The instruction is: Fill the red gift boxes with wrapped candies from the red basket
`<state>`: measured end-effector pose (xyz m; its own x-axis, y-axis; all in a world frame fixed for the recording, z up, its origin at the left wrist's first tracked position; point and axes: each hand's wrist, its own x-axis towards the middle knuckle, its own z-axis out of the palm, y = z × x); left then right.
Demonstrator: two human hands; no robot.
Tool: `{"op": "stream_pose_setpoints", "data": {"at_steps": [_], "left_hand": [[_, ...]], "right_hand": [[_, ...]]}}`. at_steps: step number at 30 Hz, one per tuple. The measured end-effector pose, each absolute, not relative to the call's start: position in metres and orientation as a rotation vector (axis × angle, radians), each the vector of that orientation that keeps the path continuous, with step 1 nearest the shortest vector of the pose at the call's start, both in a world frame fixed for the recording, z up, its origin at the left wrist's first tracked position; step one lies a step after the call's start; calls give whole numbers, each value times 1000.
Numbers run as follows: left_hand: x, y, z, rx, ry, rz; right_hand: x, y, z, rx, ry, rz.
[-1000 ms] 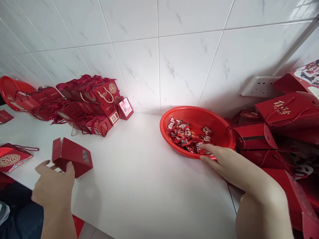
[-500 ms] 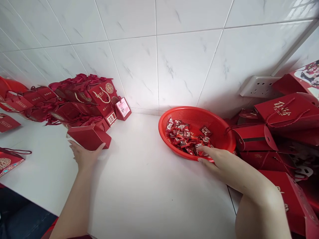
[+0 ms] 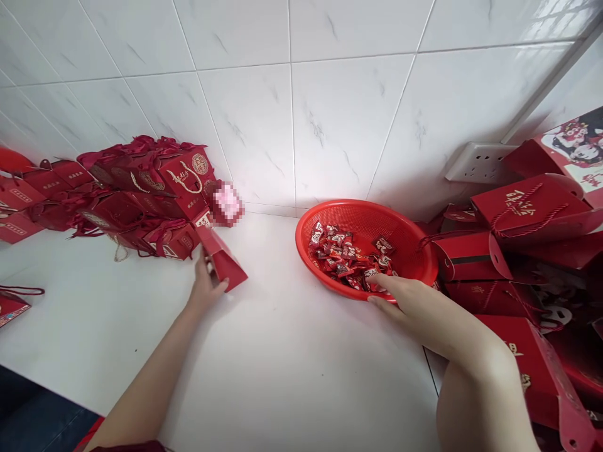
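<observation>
My left hand [image 3: 206,285] is closed round a small red gift box [image 3: 225,262], thumb on the near side; its other fingers are partly hidden behind the box. The box is tilted, just above or on the white table, in front of the stacked red boxes. On the right, my right hand [image 3: 407,295] grips the near rim of a red plastic basket [image 3: 400,226], thumb outside and fingers over the inside. Red-wrapped candies [image 3: 343,254] lie in the basket, right by those fingertips.
Stacked red gift boxes [image 3: 141,201] with ribbons and cord handles stand along the tiled wall at left. More red boxes [image 3: 532,213] are piled at right, below a wall socket [image 3: 478,163]. The white table [image 3: 264,376] ends at the lower left.
My left hand has moved right with the red gift box and turned it. My right hand stays on the basket rim. The view has shifted slightly.
</observation>
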<state>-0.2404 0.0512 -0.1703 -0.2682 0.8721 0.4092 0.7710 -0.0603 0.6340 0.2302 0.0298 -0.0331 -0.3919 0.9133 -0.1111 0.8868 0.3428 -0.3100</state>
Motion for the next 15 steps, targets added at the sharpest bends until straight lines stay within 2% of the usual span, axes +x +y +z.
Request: {"op": "stream_pose_setpoints", "data": {"at_steps": [3,15], "left_hand": [[-219,74,-180,1911,1966,1066],[-168,193,-185,1868,2243,712]], "right_hand": [[231,30,-37,-1653,-2538,466],[228,33,-32,-1641,-2496,540]]}}
